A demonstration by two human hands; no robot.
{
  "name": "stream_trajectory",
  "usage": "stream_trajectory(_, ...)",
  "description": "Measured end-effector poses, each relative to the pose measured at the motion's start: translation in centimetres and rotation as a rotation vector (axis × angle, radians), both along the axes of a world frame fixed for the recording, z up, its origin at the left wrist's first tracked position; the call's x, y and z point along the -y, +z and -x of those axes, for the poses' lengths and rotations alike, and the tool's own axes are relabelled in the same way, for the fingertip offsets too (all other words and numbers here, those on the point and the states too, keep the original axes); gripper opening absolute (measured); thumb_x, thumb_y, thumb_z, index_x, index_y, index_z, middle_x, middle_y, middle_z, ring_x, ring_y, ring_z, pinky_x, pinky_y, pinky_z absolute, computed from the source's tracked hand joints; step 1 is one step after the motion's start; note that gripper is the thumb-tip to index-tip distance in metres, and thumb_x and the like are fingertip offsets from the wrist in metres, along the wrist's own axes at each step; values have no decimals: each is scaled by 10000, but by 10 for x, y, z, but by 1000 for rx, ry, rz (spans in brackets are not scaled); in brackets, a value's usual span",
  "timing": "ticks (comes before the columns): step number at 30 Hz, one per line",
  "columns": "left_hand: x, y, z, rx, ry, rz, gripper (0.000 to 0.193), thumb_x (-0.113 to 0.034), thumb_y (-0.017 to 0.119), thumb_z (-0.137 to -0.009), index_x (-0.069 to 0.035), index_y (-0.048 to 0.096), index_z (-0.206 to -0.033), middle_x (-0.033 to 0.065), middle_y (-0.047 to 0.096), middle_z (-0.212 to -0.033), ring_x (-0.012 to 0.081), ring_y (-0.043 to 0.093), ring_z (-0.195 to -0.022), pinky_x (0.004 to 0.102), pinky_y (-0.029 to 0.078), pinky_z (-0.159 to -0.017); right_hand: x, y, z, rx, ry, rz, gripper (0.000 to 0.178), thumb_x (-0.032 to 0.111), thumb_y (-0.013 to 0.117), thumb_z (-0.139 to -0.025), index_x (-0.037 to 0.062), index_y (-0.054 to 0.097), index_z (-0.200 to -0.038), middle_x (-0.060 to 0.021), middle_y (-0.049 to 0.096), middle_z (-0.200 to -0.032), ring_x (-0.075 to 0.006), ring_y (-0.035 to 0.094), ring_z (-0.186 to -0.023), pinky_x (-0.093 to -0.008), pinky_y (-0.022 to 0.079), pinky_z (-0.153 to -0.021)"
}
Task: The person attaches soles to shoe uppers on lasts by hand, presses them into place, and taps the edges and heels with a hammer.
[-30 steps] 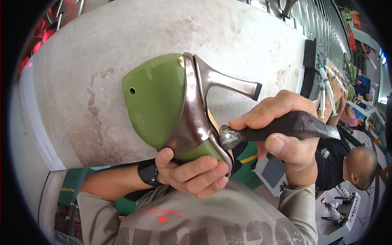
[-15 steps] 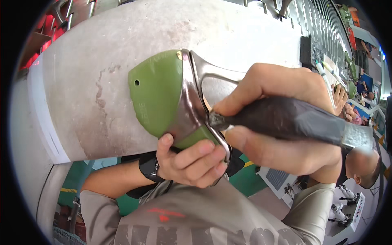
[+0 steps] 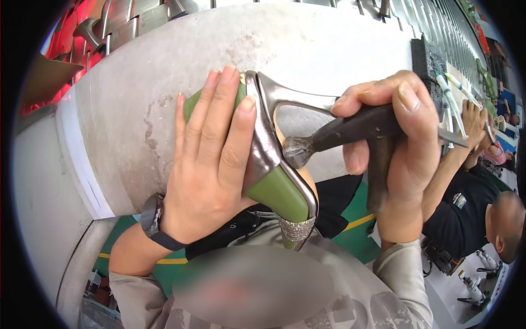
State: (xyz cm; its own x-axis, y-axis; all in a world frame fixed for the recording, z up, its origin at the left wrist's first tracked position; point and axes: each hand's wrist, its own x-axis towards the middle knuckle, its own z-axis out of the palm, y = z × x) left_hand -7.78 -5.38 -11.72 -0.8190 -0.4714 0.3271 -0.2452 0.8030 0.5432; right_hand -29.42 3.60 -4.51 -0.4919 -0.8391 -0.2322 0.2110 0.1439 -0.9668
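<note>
A green high-heeled shoe with a silver sole edge and thin silver heel lies sole-up on a pale grey worktable. My left hand lies flat over the shoe's green sole and presses it down. My right hand grips a dark-handled hammer. Its worn round head touches the silver edge under the heel arch. A sparkly band wraps the shoe's lower end. A black watch sits on my left wrist.
A dark block with white pens stands at the table's far right. Metal shoe forms line the back edge. Another person in a dark shirt works at the right, arm raised. Green floor with a yellow line shows below.
My left hand moved from gripping the shoe's lower edge to lying flat over its sole. The hammer head stays at the silver edge under the heel, and the view has shifted closer.
</note>
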Motion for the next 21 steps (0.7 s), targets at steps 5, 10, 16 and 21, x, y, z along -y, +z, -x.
stream_trajectory(5, 8, -10, -6, 91, -61, 197, 1060, -383, 845, -864, 65, 237, -1609, 428, 319, -1591, 594, 395, -1458, 737, 292, -1155, 24, 17, 14, -118, 290, -45, 316, 267, 511, -1034, -26, 575, -933, -303, 695, -876, -149, 523, -423, -240, 455, -419)
stream_trajectory(10, 5, -8, -9, 124, -50, 119, 922, -370, 756, -946, 55, 267, -1601, 436, 356, -1568, 600, 421, -1434, 747, 291, -1154, 7, 4, 2, -144, 196, 77, 315, 277, 527, -1046, -28, 563, -980, -318, 663, -863, -172, 505, -409, -263, 451, -390)
stream_trajectory(16, 6, -5, -5, 85, -49, 157, 864, -307, 733, -963, 43, 270, -1604, 436, 373, -1556, 602, 443, -1415, 742, 302, -1151, 17, 6, 0, -178, 175, 127, 320, 271, 459, -1045, -40, 521, -1004, -305, 632, -854, -152, 481, -369, -218, 404, -339)
stream_trajectory(21, 3, -7, -4, 70, -16, 88, 1032, -361, 829, -874, 28, 237, -1625, 383, 308, -1626, 576, 395, -1465, 725, 309, -1151, 45, 17, -3, -274, 158, -185, 353, 268, 495, -1014, -55, 625, -962, -251, 722, -885, -143, 513, -413, -220, 438, -422)
